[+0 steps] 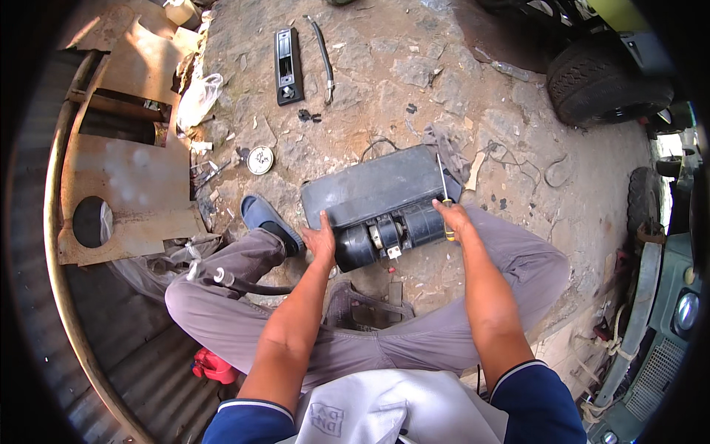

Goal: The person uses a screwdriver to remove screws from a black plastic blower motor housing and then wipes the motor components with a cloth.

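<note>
On the rough stone floor, a black unit is lying ahead of both hands, its long axis running left to right. The left hand is touching its near left edge, clasping or not unclear; the right hand is grasping a screwdriver by the right end. The flat cover is looking scuffed.

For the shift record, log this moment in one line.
left hand: touching black blower unit | right hand: holding screwdriver | round dish: on ground

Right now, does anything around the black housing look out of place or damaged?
Small black scraps lie loose on the ground beyond the black housing, untidy for a work spot. The brown sheet at left looks stained and ragged-edged.
</note>
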Available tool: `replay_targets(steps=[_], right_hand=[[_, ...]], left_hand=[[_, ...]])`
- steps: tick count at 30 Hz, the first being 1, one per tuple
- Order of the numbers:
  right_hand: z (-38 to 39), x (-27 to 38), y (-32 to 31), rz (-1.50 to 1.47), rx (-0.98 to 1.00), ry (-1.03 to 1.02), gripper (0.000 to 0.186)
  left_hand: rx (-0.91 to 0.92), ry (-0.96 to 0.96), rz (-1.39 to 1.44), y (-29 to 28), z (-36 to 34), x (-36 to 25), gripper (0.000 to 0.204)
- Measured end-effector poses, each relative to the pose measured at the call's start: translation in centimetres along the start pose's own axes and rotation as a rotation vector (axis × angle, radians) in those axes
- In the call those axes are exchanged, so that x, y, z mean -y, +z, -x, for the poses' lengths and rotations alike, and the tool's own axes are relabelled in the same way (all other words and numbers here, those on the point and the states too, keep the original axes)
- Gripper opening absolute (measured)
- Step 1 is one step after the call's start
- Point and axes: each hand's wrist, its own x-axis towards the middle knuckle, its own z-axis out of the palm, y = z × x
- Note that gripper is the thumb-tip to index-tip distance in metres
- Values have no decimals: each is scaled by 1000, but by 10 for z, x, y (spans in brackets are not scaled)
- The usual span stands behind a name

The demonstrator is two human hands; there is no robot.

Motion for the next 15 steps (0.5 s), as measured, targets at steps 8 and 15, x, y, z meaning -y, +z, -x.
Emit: replay_targets(steps=[8,15], right_hand=[[-17,6,-1,43,-10,-66,49],[-4,14,-2,6,55,12,51]], left_hand=[[455,-272,511,-20,-25,24,109],[684,-286,574,-12,-51,50,114]])
